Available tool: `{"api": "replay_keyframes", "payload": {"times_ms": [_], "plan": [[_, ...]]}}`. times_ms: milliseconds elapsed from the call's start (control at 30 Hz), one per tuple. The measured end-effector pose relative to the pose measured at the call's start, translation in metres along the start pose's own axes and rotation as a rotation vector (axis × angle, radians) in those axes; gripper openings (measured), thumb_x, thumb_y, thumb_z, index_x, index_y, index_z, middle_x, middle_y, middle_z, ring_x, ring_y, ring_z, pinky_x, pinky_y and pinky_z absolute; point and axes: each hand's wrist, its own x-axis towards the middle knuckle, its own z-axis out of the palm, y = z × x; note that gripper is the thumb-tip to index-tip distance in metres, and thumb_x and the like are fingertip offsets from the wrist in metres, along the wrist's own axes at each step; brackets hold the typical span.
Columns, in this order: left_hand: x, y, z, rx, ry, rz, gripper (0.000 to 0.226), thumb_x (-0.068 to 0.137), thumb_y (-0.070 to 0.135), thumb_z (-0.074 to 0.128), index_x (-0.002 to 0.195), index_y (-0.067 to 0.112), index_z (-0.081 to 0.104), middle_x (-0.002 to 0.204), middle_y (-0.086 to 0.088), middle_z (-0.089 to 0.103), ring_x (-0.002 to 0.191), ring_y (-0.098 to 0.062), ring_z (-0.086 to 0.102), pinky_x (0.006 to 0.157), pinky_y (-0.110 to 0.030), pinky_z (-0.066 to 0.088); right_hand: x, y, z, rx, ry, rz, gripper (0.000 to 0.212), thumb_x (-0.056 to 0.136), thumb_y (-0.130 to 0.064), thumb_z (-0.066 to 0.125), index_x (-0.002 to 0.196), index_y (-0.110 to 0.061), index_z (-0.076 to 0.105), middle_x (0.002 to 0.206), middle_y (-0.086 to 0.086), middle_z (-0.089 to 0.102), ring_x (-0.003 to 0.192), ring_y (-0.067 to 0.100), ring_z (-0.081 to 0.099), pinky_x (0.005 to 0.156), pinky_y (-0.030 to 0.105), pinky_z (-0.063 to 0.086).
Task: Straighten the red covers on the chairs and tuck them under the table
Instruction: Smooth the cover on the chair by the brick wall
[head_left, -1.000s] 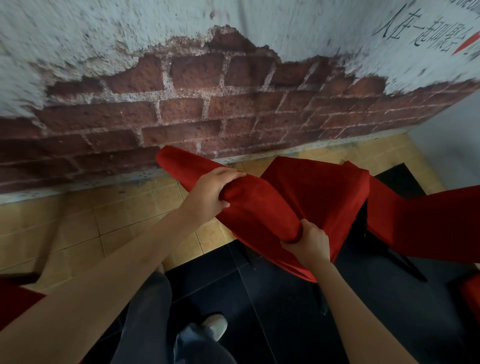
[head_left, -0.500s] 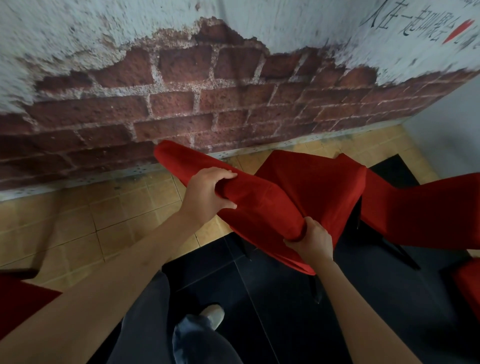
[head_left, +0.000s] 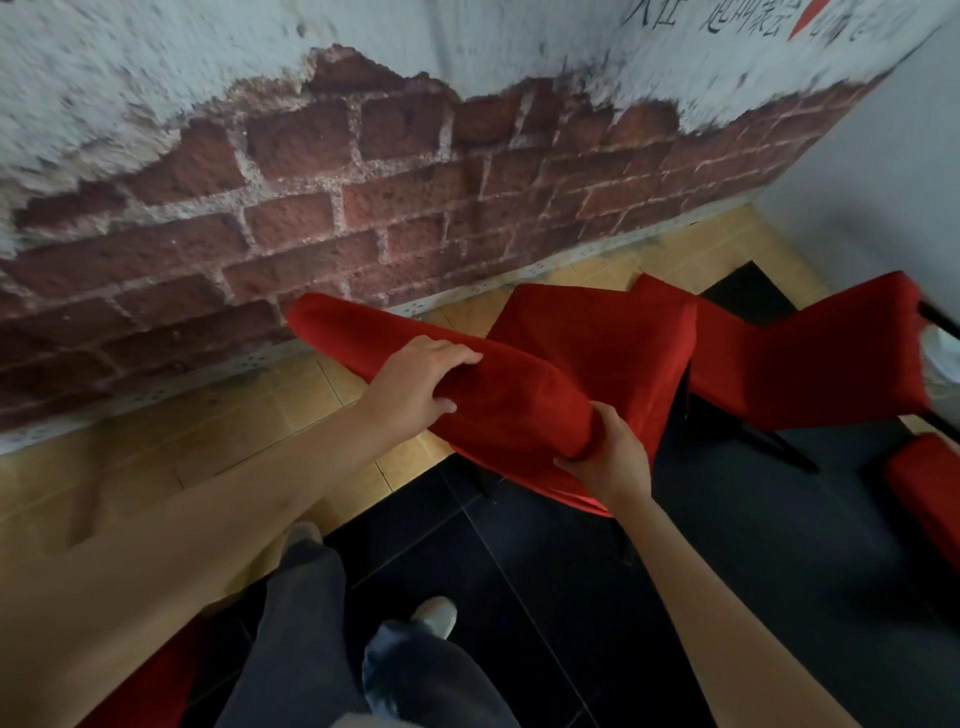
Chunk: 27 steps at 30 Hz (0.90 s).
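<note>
A chair in a red cover (head_left: 519, 395) stands in front of me, its covered backrest slanting from upper left to lower right. My left hand (head_left: 415, 384) grips the top of the backrest cover, fingers over the fabric and thumb beneath. My right hand (head_left: 613, 452) holds the lower right corner of the same backrest cover. The red seat (head_left: 597, 332) shows beyond my hands. A second red-covered chair (head_left: 810, 358) stands to the right, touching the first. No table top is in view.
A brick wall with peeling plaster (head_left: 363, 208) runs close behind the chairs. Tan tiles (head_left: 234, 426) meet black tiles (head_left: 545, 597) underfoot. My legs and shoe (head_left: 431, 618) are at the bottom. More red fabric shows at right edge (head_left: 930, 493) and bottom left (head_left: 140, 680).
My view has shifted a little, so the chairs sit lower and further right. Both hands keep their hold on the backrest cover; the right hand has turned slightly round the corner.
</note>
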Motion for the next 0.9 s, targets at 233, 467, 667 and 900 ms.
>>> {"api": "replay_keyframes", "payload": {"times_ms": [233,467,667,900], "plan": [[-0.002,0.038,0.02,-0.002,-0.019,0.066,0.067,0.072,0.013,0.081,0.133,0.021,0.056,0.124,0.005,0.062,0.114,-0.016,0.05,0.093,-0.02,0.031,-0.018,0.024,-0.021,0.003,-0.008,0.089,0.08,0.059,-0.03,0.09,0.125,-0.031,0.044,0.122,-0.005,0.059,0.11,0.025,0.059,0.087,0.042,0.053],[0.007,0.075,0.041,0.082,-0.137,0.258,0.078,0.067,0.023,0.085,0.137,0.027,0.052,0.133,0.006,0.058,0.123,-0.015,0.045,0.101,-0.022,0.025,-0.048,0.045,-0.06,0.15,0.009,0.128,0.103,0.053,-0.027,0.094,0.14,-0.027,0.039,0.133,-0.002,0.055,0.122,0.026,0.053,0.101,0.041,0.043],[0.018,0.055,0.042,0.379,-0.311,0.119,0.096,0.069,0.026,0.085,0.148,0.032,0.031,0.153,0.003,0.034,0.141,-0.022,0.028,0.113,-0.055,0.022,-0.084,0.044,-0.089,0.335,0.152,0.108,0.119,0.051,-0.017,0.095,0.149,-0.033,0.029,0.135,-0.003,0.053,0.123,0.013,0.05,0.109,0.033,0.038],[0.042,0.068,0.043,0.351,-0.459,0.157,0.083,0.061,0.02,0.086,0.135,0.026,0.047,0.131,0.003,0.055,0.12,-0.018,0.051,0.101,-0.045,0.043,-0.111,0.048,-0.105,0.434,0.272,0.145,0.11,0.056,-0.005,0.092,0.147,-0.032,0.036,0.135,0.0,0.056,0.124,0.016,0.054,0.104,0.044,0.047]]}}
